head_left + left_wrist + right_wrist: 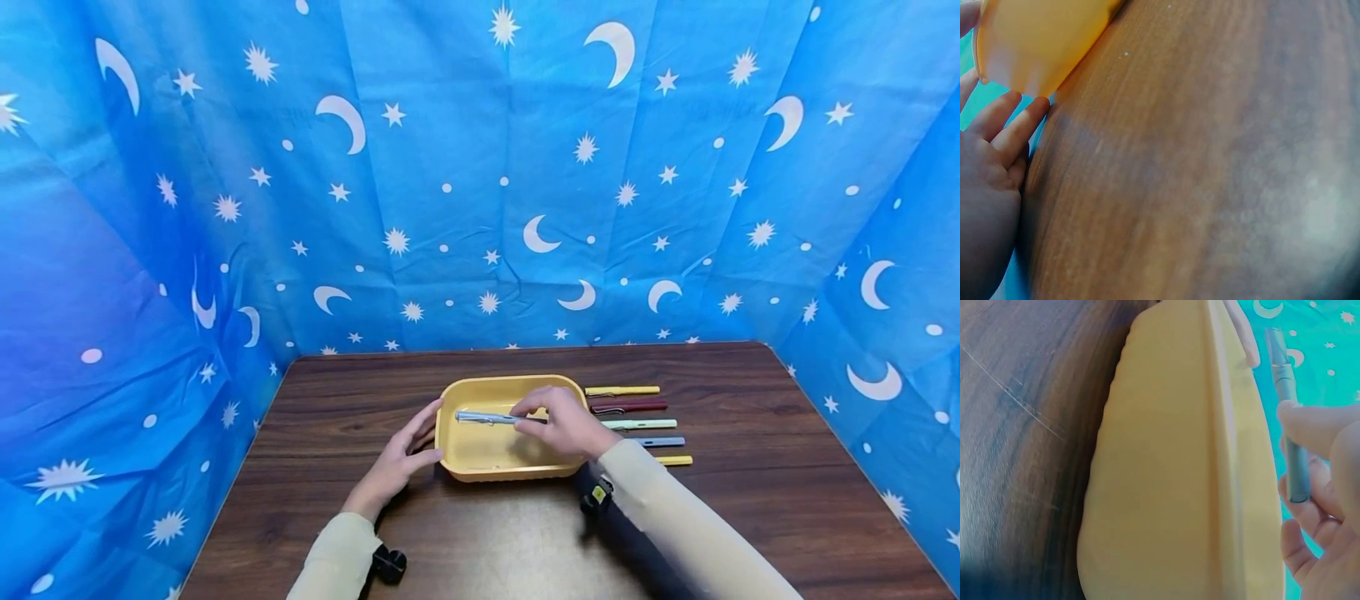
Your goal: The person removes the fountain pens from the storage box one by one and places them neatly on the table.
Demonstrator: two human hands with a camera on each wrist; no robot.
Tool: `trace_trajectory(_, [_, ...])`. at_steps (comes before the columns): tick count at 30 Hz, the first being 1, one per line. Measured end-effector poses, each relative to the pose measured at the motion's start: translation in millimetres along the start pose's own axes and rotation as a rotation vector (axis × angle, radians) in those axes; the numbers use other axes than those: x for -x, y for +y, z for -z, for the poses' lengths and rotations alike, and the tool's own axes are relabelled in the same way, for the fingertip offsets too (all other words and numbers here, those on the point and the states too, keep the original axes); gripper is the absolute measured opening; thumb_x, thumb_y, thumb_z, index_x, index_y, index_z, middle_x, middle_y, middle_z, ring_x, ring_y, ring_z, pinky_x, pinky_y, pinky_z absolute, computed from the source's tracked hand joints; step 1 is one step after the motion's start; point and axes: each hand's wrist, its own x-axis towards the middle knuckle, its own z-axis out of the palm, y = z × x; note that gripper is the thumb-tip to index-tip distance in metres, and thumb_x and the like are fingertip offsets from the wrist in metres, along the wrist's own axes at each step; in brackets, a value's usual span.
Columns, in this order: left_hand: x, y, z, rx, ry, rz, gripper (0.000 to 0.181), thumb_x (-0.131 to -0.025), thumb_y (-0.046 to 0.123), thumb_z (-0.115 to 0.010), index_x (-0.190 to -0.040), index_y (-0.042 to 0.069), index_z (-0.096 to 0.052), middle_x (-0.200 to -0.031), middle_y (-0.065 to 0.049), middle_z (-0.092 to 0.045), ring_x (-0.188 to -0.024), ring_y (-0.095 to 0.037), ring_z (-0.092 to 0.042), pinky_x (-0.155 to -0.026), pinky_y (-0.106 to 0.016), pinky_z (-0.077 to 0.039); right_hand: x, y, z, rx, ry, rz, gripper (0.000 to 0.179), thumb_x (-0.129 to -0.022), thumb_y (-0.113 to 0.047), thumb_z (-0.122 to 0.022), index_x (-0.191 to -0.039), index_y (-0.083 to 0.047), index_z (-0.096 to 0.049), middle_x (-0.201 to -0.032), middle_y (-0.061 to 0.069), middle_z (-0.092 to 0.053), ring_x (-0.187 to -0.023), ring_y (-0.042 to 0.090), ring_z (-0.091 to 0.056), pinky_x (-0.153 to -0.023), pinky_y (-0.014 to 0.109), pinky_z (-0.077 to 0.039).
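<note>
In the head view my right hand (568, 423) pinches a light blue-grey pen (483, 418) between thumb and fingers, over the inside of a yellow rectangular tray (510, 477). The pen lies roughly level there, its clip end pointing left. In the right wrist view the thumb presses the pen (1298, 469) against the fingers, above the tray's long side wall (1154, 456). My left hand (397, 462) rests its extended fingers and thumb against the tray's left end. Those fingertips touch the tray's outer wall (1041, 44) in the left wrist view.
Right of the tray, several pens lie side by side on the dark wooden table (330, 417), among them a yellow pen (622, 391), a dark red pen (637, 407) and a mint pen (648, 424). My right forearm partly covers the nearest ones. Blue star-printed cloth (465, 208) surrounds the table.
</note>
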Motion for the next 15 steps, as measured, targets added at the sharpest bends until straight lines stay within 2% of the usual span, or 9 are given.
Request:
trace_trajectory(6, [0.0,-0.4,-0.4,-0.003,-0.009,-0.014,0.076,-0.103,0.017,-0.069,-0.167,0.027,-0.031,-0.169,-0.009,-0.036,-0.152,-0.035,-0.040,-0.122,-0.062,-0.028,9.6,1,12,-0.042,0.026,-0.028,0.013,-0.098,-0.017,-0.076,-0.109,-0.015,-0.083,-0.108,-0.006,-0.078,-0.103,0.014,-0.069,-0.087,0.037,-0.057])
trace_trajectory(11, [-0.1,0.2,0.0,0.000,-0.008,-0.017,0.076,-0.103,0.015,-0.068,-0.168,0.025,-0.030,-0.170,-0.010,-0.035,-0.152,-0.035,-0.039,-0.121,-0.062,-0.028,16.1,4,17,-0.018,0.054,-0.003,0.013,-0.094,-0.011,-0.080,-0.107,-0.012,-0.083,-0.105,-0.003,-0.079,-0.102,0.016,-0.071,-0.090,0.041,-0.059])
trace_trajectory(15, [0.6,-0.3,0.4,0.002,-0.005,-0.007,0.076,-0.102,0.017,-0.069,-0.167,0.027,-0.031,-0.169,-0.009,-0.036,-0.152,-0.035,-0.040,-0.122,-0.062,-0.029,21.3,7,19,-0.028,0.079,-0.034,0.014,-0.094,-0.013,-0.080,-0.107,-0.014,-0.084,-0.107,-0.004,-0.079,-0.104,0.017,-0.071,-0.090,0.044,-0.060])
